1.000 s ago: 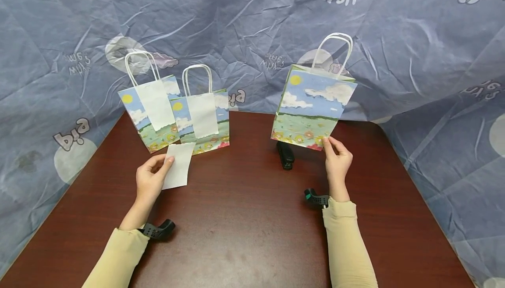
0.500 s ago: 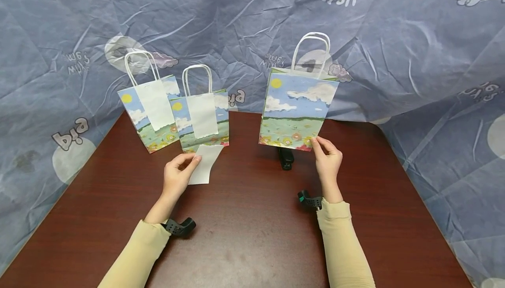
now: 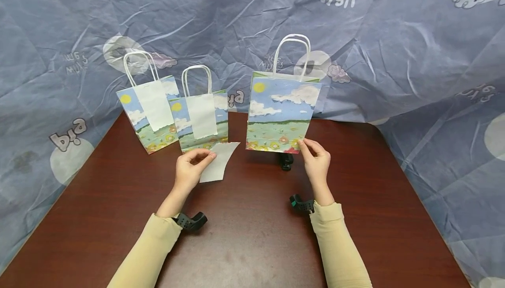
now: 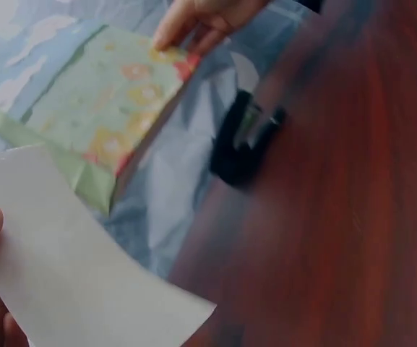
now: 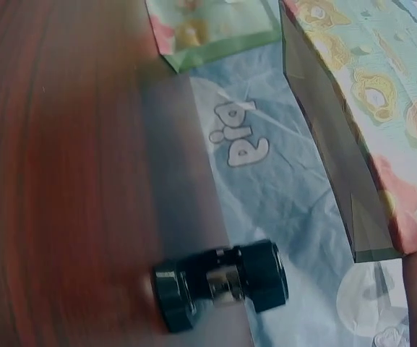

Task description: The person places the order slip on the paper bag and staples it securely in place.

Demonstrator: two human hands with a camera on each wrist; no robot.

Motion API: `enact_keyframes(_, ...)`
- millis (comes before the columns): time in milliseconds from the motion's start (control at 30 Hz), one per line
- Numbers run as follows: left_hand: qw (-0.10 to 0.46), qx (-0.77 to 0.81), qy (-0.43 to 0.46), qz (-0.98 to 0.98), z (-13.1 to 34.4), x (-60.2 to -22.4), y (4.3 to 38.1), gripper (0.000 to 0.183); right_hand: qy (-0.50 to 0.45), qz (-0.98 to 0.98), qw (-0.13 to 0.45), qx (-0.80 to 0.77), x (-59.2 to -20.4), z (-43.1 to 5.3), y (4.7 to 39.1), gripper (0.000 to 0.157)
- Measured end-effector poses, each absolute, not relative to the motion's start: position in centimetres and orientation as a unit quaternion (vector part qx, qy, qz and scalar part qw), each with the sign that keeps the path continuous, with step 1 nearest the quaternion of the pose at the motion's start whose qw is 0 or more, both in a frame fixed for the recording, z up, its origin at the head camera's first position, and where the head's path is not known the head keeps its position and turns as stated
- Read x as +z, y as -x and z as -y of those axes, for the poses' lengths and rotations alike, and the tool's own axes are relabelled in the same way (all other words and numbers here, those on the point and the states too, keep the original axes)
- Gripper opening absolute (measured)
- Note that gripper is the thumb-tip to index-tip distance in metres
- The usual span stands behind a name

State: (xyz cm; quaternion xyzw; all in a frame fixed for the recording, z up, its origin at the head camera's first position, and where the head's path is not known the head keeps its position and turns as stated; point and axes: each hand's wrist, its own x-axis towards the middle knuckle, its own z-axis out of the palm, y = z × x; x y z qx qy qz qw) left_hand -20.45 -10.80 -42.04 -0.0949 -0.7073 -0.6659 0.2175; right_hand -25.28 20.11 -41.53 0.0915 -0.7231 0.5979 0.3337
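A slip of white paper point(image 3: 221, 161) is pinched between the thumb and fingers of my left hand point(image 3: 189, 169). In the left wrist view the paper point(image 4: 85, 253) bends slightly. My right hand point(image 3: 317, 161) grips the lower right corner of a paper gift bag point(image 3: 282, 115), painted with sky, clouds and flowers, and holds it upright above the table. White twisted handles point(image 3: 292, 55) rise from its top. A black stapler point(image 3: 286, 161) lies on the table behind the held bag, partly hidden by it; the right wrist view shows the stapler point(image 5: 222, 282) closer.
Two matching bags stand at the back left: one bag point(image 3: 147, 141) at the far left, another bag point(image 3: 222, 126) beside it. Each bears a white paper strip on its front. A printed blue-grey cloth point(image 3: 221, 25) hangs behind the brown table point(image 3: 252, 235).
My left hand has carried the white paper to the right, in front of the second bag. My right hand has moved the held bag leftward, and the gap between them has narrowed.
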Motion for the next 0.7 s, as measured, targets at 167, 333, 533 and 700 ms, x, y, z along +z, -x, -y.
enact_keyframes(167, 0.223, -0.686, 0.124, 0.682, 9.3, -41.2, 21.0, 0.012, -0.105, 0.727, 0.326, 0.596, -41.4, -19.2, 24.9, 0.014)
enact_keyframes(333, 0.221, -0.703, 0.124, 0.664, 8.3, -40.4, 21.1, 0.013, -0.127, 0.727, 0.308, 0.600, -41.4, -18.4, 24.7, 0.012)
enact_keyframes(533, 0.220, -0.707, 0.106, 0.663, 7.6, -39.6, 21.2, 0.012, -0.147, 0.727, 0.274, 0.612, -41.8, -17.7, 24.6, 0.012)
enact_keyframes(700, 0.231, -0.714, 0.116, 0.651, 7.1, -39.5, 21.4, 0.012, -0.161, 0.732, 0.252, 0.612, -42.2, -17.2, 24.4, 0.010)
